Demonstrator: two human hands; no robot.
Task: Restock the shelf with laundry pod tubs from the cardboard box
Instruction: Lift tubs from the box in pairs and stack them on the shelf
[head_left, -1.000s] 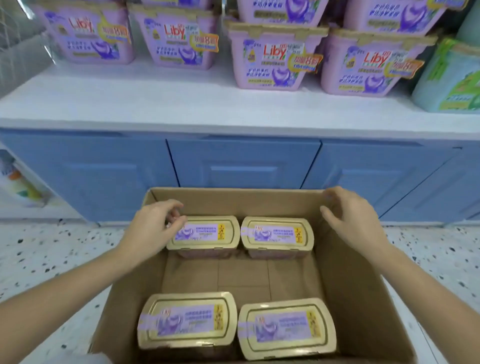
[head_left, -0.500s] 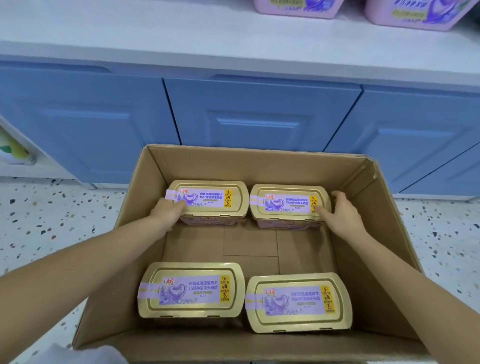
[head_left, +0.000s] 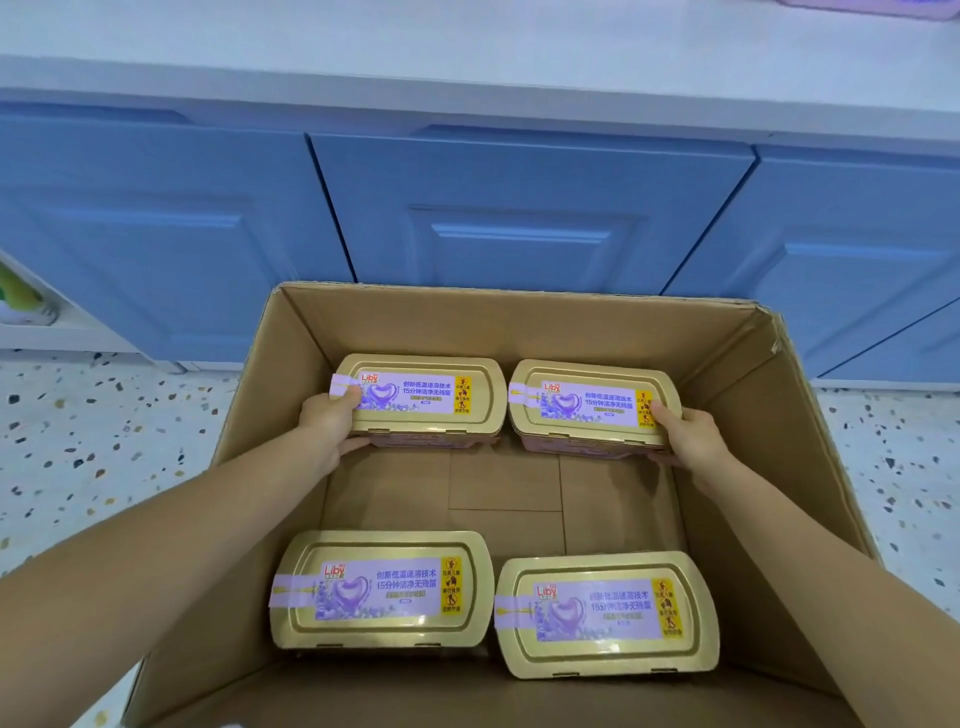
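Step in hand: picking up; both hands are down inside the cardboard box (head_left: 810, 415), each taking one tub of the far pair.
Left hand (head_left: 332, 423): clamped on the outer end of the far-left tub (head_left: 421, 400), thumb on the lid's edge, fingers (head_left: 356, 445) curled under the side.
Right hand (head_left: 685, 431): clamped the same way on the outer end of the far-right tub (head_left: 592, 405).
Far tubs: side by side between the two hands, nearly touching.
Near tubs (head_left: 382, 590): two more, below the forearms, untouched.
Next move, as I judge it: lift both tubs straight up clear of the box walls, then carry them to the shelf (head_left: 467, 41) beyond the hands.
Materials: tubs look like rigid plastic, rounded-rectangle gold lids with a raised rim and glossy purple labels; the box is plain matte corrugated board.
Handling: one-ended grips may let a tub tilt.
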